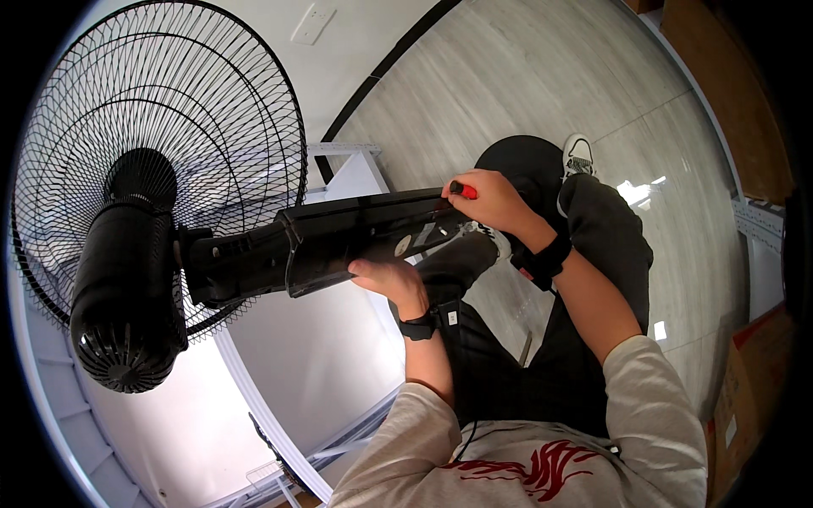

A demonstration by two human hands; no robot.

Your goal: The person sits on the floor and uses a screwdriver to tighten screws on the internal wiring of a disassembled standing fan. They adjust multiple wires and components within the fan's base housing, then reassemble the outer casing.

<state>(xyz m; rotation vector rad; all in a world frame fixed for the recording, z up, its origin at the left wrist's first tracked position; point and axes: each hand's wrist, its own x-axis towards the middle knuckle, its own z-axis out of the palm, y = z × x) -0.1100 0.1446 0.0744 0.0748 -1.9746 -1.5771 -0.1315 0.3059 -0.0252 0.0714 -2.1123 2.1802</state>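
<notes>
A black standing fan lies tilted across my lap, its wire cage (229,93) and rounded motor housing (123,296) at the left. From there its glossy black column (347,233) runs rightward to a round dark base (512,152) near my feet. Under the column's near edge, my left hand (396,284) grips it; the thumb shows and the other fingers are hidden beneath. My right hand (498,203) is closed around a red and black screwdriver (463,190) at the column's right part. The screwdriver's tip cannot be seen.
White metal shelving (351,173) stands behind the fan and continues at the lower left. A wall socket (313,24) is at the top. Cardboard boxes (749,389) line the right side. My shoe (578,157) rests on the grey floor (508,76) beside the base.
</notes>
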